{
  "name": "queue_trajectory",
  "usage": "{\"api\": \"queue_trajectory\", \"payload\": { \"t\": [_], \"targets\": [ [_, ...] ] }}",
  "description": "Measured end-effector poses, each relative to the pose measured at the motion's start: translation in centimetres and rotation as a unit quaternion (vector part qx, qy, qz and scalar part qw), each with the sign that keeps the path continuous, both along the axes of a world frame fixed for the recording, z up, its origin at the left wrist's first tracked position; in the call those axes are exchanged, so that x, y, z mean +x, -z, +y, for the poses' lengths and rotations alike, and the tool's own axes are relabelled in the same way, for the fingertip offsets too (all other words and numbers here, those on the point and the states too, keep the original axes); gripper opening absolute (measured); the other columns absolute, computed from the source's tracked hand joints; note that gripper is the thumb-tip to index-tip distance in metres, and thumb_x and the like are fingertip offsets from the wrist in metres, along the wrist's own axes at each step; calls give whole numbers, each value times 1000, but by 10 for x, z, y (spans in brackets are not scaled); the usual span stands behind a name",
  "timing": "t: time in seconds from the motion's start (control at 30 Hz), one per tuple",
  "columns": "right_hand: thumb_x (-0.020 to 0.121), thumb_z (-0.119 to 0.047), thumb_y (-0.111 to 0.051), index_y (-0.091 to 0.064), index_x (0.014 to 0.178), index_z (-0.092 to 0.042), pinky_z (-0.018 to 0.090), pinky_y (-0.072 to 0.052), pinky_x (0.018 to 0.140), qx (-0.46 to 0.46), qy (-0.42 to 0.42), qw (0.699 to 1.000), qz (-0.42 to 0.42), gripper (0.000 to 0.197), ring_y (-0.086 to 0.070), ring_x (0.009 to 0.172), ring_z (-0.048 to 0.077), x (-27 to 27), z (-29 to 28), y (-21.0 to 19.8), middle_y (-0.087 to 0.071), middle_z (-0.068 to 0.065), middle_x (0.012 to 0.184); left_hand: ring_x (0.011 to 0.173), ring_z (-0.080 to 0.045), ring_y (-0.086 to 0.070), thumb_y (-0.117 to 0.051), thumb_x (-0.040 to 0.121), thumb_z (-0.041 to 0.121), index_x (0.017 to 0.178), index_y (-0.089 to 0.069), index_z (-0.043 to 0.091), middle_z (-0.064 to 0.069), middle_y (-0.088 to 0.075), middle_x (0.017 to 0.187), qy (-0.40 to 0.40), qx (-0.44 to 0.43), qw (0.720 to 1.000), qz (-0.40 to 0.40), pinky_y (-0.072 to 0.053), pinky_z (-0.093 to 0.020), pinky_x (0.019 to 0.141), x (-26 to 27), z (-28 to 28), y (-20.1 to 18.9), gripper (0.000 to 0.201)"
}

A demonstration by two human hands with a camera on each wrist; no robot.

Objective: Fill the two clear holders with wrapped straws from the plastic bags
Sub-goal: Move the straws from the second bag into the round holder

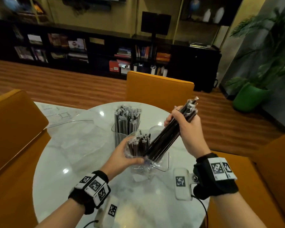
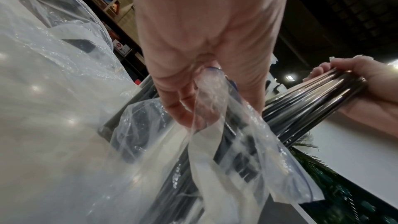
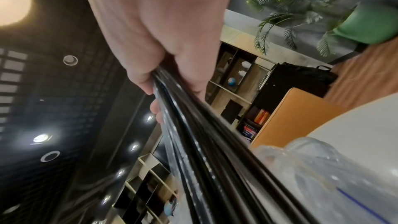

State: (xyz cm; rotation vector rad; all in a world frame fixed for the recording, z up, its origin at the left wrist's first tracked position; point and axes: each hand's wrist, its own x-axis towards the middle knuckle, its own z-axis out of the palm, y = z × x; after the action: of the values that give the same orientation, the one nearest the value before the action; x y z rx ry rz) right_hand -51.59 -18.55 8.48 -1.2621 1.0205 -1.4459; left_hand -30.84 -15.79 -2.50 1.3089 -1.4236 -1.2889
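Observation:
My right hand (image 1: 184,127) grips a bundle of black wrapped straws (image 1: 168,134), tilted up to the right, its lower end still inside a clear plastic bag (image 1: 138,162). My left hand (image 1: 125,157) holds that bag, which has more straws (image 1: 139,143) standing in it. In the left wrist view the fingers (image 2: 183,105) pinch the bag film (image 2: 226,142). The right wrist view shows the bundle (image 3: 193,134) running out of my fist. A clear holder (image 1: 127,125) packed with straws stands upright behind the bag. A second clear holder (image 1: 156,130) shows only its rim behind the bundle.
The round white marble table (image 1: 59,170) carries a flattened clear bag (image 1: 79,139) at the left. Orange chairs (image 1: 160,89) surround the table. A green plant pot (image 1: 248,97) stands on the floor at the right. A dark bookshelf (image 1: 89,48) lines the far wall.

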Motion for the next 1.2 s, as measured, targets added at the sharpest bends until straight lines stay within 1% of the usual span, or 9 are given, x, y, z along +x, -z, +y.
{"api": "queue_trajectory", "payload": {
  "t": [0.13, 0.3, 0.37, 0.53, 0.67, 0.8, 0.93, 1.0, 1.2],
  "targets": [
    [95, -4, -57, -51, 99, -8, 43, -54, 81, 39, 0, 999, -10, 9, -61, 74, 28, -4, -14, 12, -60, 16, 79, 137, -14, -34, -88, 63, 27, 140, -38, 34, 8, -36, 150, -14, 5, 1000, 0, -30, -47, 115, 1, 2, 3, 91],
    [87, 0, -64, -55, 102, 5, 36, -53, 77, 107, 1, 991, 81, 18, -69, 72, 18, 11, -6, 61, -68, 18, 79, 130, -17, -46, -87, 66, 20, 130, -45, 38, 11, -42, 144, -26, 5, 999, 27, -48, -26, 99, -3, 0, 5, 78],
    [89, 0, -61, -56, 99, 1, 35, -53, 75, 107, -13, 990, 93, 11, -69, 68, 17, 17, 3, 70, -66, 17, 79, 129, -22, -49, -88, 64, 25, 126, -45, 46, 14, -40, 144, -19, 10, 999, 28, -47, -35, 103, -4, -2, 6, 79],
    [93, 4, -52, -48, 101, -8, 29, -56, 65, 24, 11, 999, 37, 15, -62, 65, 18, -3, -14, -5, -60, 12, 79, 133, -20, -42, -87, 66, 22, 127, -43, 45, 22, -37, 133, -25, 21, 999, -6, -35, -46, 112, 6, -2, 12, 79],
    [96, 0, -48, -49, 100, -11, 41, -58, 77, -8, -1, 1000, -25, 12, -63, 72, 20, -29, -33, -71, -59, 6, 79, 127, -28, -51, -90, 62, 25, 113, -45, 59, 24, -41, 130, -18, 31, 999, 0, -40, -45, 109, 10, -1, 14, 76],
    [92, 1, -51, -50, 97, -10, 36, -57, 76, -55, 61, 992, -93, 12, -65, 70, 18, -44, -63, -92, -61, 4, 76, 131, -15, -40, -87, 66, 21, 124, -44, 46, 16, -36, 138, -20, 26, 999, -2, -41, -29, 100, 10, 2, 15, 77],
    [93, 5, -48, -46, 94, -10, 33, -54, 64, -43, 154, 982, -102, 15, -63, 57, 14, -46, -92, -54, -58, 3, 68, 133, -14, -38, -86, 67, 19, 123, -40, 48, 17, -33, 137, -23, 30, 999, 0, -46, -18, 91, 15, 8, 17, 78],
    [93, 5, -47, -45, 90, -14, 37, -53, 67, -18, 189, 980, -61, 19, -62, 56, 14, -45, -98, -25, -57, 5, 70, 131, -18, -43, -87, 66, 21, 118, -40, 55, 16, -33, 139, -28, 36, 999, 9, -49, -10, 76, 18, 11, 18, 77],
    [89, -5, -53, -51, 99, -15, 46, -57, 80, 31, 242, 963, 116, 15, -68, 75, 21, -24, -99, 33, -67, 4, 85, 129, -20, -50, -91, 57, 34, 136, -43, 39, 6, -42, 148, -47, 47, 998, 23, -54, -10, 73, 27, 14, 29, 92]
  ]
}}
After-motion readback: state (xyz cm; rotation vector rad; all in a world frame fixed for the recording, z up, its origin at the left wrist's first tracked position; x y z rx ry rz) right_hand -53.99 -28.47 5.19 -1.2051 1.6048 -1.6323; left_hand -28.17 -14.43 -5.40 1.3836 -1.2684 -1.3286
